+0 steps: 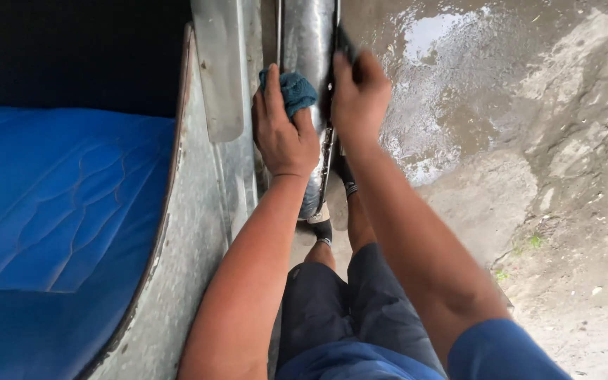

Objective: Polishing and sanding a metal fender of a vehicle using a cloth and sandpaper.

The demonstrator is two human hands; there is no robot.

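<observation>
Teal cloth (294,91), bunched at upper centre of the frame, clamped by the left hand (281,130) against a shiny metal pipe (309,49), whose right edge the right hand (357,95) grips (blue seat (65,211) at left, wet concrete ground (501,119) at right).

Lit by soft, even daylight, casting no hard shadows. Glaring white off the puddle (431,35) and glinting along the pipe (307,42). Falling to near black at top left. Blurring slightly on the right hand (359,95); stretching toward the edges.
</observation>
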